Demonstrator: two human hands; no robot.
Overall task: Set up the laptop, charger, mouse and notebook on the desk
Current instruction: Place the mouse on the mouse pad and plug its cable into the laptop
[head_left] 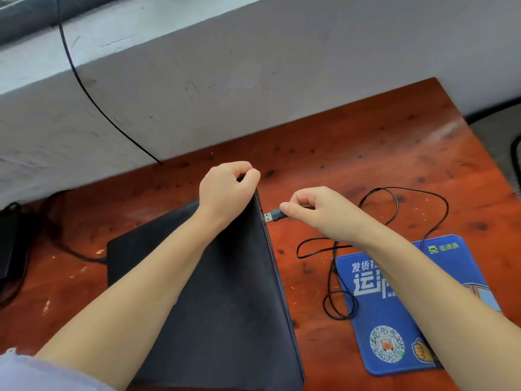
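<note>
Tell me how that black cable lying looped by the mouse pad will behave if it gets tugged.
The cable is thin and lies in loose loops, so it is probably floppy and light. Pulled by the right hand at the USB plug, it would likely drag across the mouse pad, possibly snagging where the loops cross.

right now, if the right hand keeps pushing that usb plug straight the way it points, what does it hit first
The right hand aims the USB plug leftward at the laptop side edge, which it would probably meet first, near the left hand. Whether it lines up with a port is unclear.
</note>
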